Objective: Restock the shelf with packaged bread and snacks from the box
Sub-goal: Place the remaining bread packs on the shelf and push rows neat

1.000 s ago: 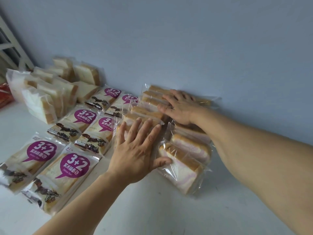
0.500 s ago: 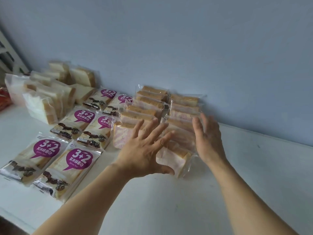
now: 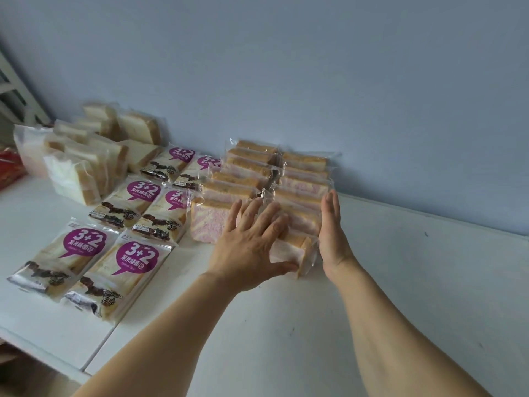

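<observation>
Now that my right hand (image 3: 333,236) has come off the back packs to the row's right side, I am squaring the pink-swirl bread packs (image 3: 292,196) on the shelf (image 3: 400,282), left hand (image 3: 249,247) flat on the front, both grips open.

A: What's on the arms?
B: Nothing. Both forearms bare as far as the frame edge, no sleeve or cuff showing.
A: Hands?
B: Left hand (image 3: 246,247) and right hand (image 3: 333,233) are bare, without gloves. The visible fingers and wrists carry no rings, watch or band. Nails short and unpainted.
</observation>
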